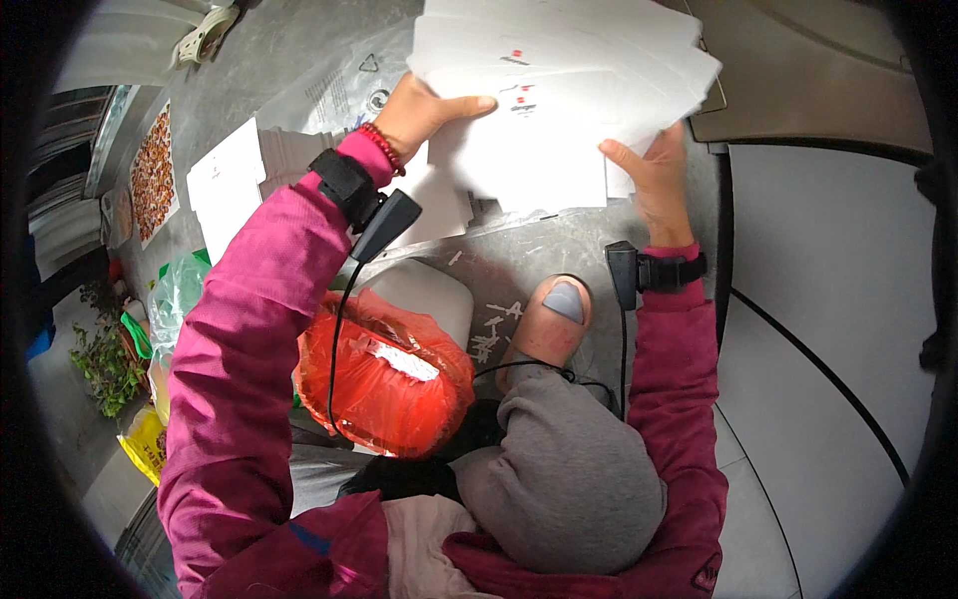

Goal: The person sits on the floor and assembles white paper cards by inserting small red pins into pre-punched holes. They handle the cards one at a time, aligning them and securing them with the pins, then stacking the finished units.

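A loose, fanned batch of white printed card sheets (569, 67) spans the space between my two hands at the top of the view. My left hand (426, 112) grips its left edge, thumb on top and fingers hidden beneath. At the right edge my right hand (651, 165) holds the batch between its thumb and fingers, slightly blurred. Small red and black print shows on the sheets. More white cards (426, 206) lie under and beside my left forearm, and a stack of white card pieces (288, 157) rests left of my left wrist.
Clear printed plastic sheeting (329, 90) lies on the grey floor. A bin with a red plastic liner (389, 374) stands between my left arm and my legs, near paper scraps (486, 341). My slippered foot (550, 322) is below the cards. A pale panel (831, 299) borders the right.
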Demonstrator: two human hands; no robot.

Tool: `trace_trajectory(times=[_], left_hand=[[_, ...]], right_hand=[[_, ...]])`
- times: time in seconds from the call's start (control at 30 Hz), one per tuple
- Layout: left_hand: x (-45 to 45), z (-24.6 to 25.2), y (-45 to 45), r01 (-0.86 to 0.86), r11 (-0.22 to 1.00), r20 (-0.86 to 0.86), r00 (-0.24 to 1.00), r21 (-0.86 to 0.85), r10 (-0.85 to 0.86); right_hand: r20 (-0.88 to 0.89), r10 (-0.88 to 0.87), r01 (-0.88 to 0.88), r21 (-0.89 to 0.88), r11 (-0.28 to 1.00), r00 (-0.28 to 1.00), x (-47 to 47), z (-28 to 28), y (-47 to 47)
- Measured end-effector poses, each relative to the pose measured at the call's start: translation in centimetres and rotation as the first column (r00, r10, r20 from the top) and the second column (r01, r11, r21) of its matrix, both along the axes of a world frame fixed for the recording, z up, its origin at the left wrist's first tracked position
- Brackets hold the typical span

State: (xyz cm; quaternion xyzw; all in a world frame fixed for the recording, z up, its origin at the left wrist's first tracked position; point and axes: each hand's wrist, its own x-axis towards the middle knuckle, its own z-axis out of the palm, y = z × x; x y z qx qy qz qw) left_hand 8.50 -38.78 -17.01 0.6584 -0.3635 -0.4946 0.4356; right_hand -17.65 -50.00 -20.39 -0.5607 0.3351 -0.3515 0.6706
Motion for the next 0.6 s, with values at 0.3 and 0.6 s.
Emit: trace_trajectory(times=[0.3,0.6], left_hand=[[-1.5,-3.2,0.0,0.073,0.997,0.098,0.993,-0.037,-0.069],[-2.3,-6.5,-0.1,0.106,0.992,-0.092,0.991,0.066,-0.1]], right_hand=[[-0.263,-0.107,0.045,-0.232,0.972,0.959,-1.6,-1.7,1.3],[-0.314,-0.159,0.088,-0.226,0.97,0.936,-2.0,-7.0,1.7]])
